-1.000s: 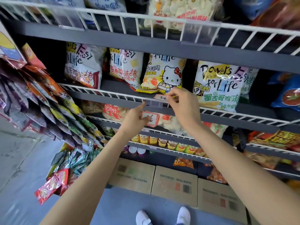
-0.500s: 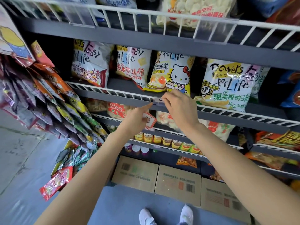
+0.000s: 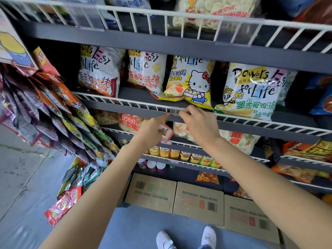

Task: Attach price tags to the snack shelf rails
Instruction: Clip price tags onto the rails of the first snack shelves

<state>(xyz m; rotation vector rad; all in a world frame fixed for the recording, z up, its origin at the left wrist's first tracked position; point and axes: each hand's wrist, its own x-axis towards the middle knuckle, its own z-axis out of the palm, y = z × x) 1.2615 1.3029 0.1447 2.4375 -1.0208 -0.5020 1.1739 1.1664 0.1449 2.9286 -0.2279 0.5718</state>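
While our two forearms reach up from below, our left hand (image 3: 152, 130) keeps a spare red-bordered price tag (image 3: 166, 133) tucked under its curled fingers and stretches its forefinger up to the left end of the clear tag holder (image 3: 173, 112) on the white wire shelf rail (image 3: 251, 121). Our right hand (image 3: 199, 123), the nearer to that holder, has its fingertips pinched together on the holder's right end. The holder's long axis runs along the rail, directly above both hands, below the Hello Kitty snack bag (image 3: 192, 83).
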